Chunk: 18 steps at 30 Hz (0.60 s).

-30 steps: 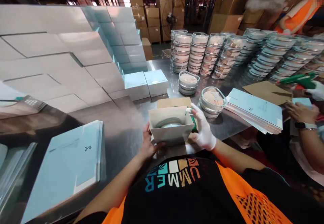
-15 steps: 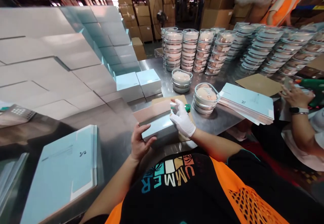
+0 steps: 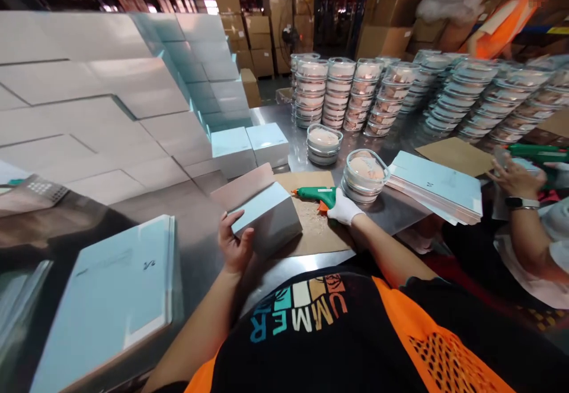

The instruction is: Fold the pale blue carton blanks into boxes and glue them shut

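snugly, right hand (image 3: 344, 209) around glue gun (image 3: 316, 194), left hand (image 3: 233, 245) loosely curled on box (image 3: 272, 226)

The bench (image 3: 200, 242) is smooth metal, glossy enough to throw back pale streaks of light. The carton (image 3: 272, 227) is smooth paper card, its pale blue face faintly shiny and its grey side matt. The glue gun (image 3: 313, 194) looks like green plastic with a slight sheen, its trigger (image 3: 323, 206) orange plastic. The brown cardboard sheet (image 3: 320, 236) is dull and flecked. The glove (image 3: 345, 210) is matt white cloth; the container (image 3: 366, 171) is clear and glossy, glass or plastic being impossible to tell.
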Each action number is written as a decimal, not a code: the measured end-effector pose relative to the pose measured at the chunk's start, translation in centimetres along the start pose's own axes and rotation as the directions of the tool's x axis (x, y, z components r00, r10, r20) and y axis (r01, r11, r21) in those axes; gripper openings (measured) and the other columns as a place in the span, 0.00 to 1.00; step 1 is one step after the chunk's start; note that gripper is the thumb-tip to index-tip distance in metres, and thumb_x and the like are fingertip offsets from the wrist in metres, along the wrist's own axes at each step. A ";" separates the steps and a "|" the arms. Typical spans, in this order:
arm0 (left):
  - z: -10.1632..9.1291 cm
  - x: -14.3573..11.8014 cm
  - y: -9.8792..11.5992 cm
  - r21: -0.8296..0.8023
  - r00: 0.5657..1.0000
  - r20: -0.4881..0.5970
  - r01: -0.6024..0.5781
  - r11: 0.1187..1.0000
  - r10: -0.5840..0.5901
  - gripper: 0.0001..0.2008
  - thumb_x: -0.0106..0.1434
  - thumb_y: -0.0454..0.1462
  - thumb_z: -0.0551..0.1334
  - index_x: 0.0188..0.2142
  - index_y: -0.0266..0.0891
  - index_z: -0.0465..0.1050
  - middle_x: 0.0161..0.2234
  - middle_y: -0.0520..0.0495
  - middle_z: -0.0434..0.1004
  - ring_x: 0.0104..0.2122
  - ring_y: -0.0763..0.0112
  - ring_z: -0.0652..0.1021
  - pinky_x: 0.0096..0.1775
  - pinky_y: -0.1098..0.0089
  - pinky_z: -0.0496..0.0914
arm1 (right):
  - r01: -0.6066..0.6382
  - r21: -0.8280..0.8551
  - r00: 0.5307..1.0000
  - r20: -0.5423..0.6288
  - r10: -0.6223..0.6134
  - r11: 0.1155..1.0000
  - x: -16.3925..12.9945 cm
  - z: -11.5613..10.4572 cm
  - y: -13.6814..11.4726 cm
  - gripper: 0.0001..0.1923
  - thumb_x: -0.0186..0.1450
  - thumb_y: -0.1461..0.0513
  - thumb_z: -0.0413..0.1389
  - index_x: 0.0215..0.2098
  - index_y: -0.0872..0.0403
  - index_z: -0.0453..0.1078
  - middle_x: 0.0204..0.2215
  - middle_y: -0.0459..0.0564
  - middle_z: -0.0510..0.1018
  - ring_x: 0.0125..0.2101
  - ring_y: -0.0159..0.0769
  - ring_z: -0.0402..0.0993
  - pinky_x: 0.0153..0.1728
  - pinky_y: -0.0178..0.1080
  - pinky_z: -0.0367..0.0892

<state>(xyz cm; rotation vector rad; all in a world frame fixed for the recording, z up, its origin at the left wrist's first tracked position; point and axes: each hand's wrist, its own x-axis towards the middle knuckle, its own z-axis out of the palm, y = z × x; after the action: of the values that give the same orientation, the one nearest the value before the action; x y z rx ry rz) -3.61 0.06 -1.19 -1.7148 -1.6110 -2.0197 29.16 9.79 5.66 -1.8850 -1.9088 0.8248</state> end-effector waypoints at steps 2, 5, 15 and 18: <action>-0.2 -0.1 -0.4 -0.012 1.000 0.006 0.014 1.000 -0.014 0.31 0.68 0.65 0.65 0.51 0.44 0.79 0.48 0.42 0.82 0.57 0.50 0.80 0.65 0.51 0.69 | 0.004 0.061 0.999 -0.046 -0.002 0.998 -0.8 -0.1 -0.2 0.38 0.59 0.67 0.64 0.68 0.60 0.65 0.50 0.62 0.86 0.45 0.50 0.85 0.49 0.47 0.80; -0.1 0.0 -0.9 -0.057 1.000 0.024 0.019 0.998 -0.018 0.27 0.68 0.61 0.69 0.54 0.45 0.80 0.50 0.42 0.83 0.57 0.49 0.80 0.66 0.50 0.68 | 0.132 0.138 0.965 -0.243 -0.096 0.982 -2.4 0.4 -0.9 0.36 0.62 0.65 0.61 0.68 0.59 0.67 0.52 0.60 0.86 0.48 0.48 0.85 0.53 0.47 0.80; 0.5 1.8 0.5 -0.169 0.991 0.066 0.125 0.978 -0.116 0.31 0.66 0.66 0.68 0.52 0.44 0.81 0.47 0.42 0.84 0.50 0.54 0.82 0.59 0.56 0.74 | 0.693 -0.073 0.653 -0.358 -0.667 0.717 -6.0 1.2 -5.1 0.07 0.63 0.60 0.60 0.39 0.49 0.79 0.35 0.53 0.86 0.37 0.48 0.84 0.44 0.48 0.81; 0.8 1.8 0.4 -0.206 0.991 0.069 0.129 0.970 -0.117 0.31 0.66 0.65 0.69 0.52 0.44 0.80 0.46 0.42 0.83 0.48 0.56 0.82 0.56 0.57 0.75 | 0.762 -0.135 0.586 -0.274 -0.763 0.634 -6.5 2.1 -7.1 0.04 0.60 0.59 0.62 0.34 0.50 0.77 0.30 0.52 0.83 0.31 0.45 0.81 0.37 0.44 0.77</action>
<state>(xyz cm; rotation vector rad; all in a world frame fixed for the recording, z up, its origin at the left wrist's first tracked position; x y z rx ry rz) -3.49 1.43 0.31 -1.7945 -1.6087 -2.2950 22.77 3.40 9.39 -0.8904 -2.1893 0.2134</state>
